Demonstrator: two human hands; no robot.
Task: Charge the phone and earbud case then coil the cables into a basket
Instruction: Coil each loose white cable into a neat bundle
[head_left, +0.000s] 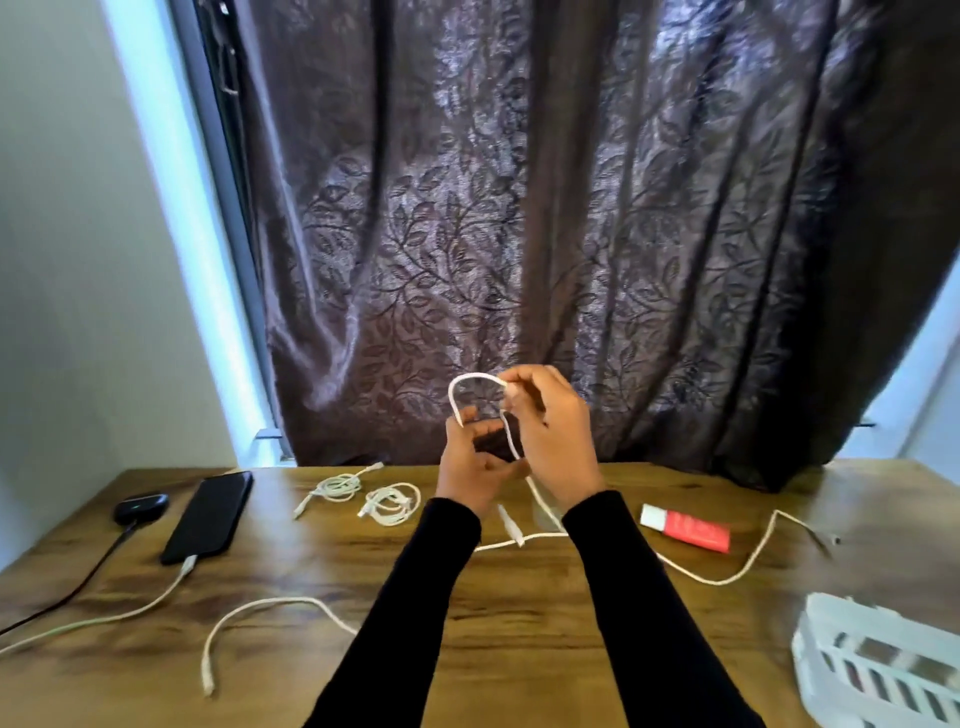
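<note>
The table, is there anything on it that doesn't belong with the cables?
Yes, one thing. A red and white tube lies on its side on the table, to the right of the hands, next to a loose white cable. Everything else is charging gear: a phone, cables, a basket.

Dark object (491, 441): gripped between left hand (475, 467) and right hand (550, 431), blurred, not identifiable.
Basket (878, 670): well right of the right hand, cut off by the frame edges.
Charging cables: far ends cut off, far left of the left hand.
</note>
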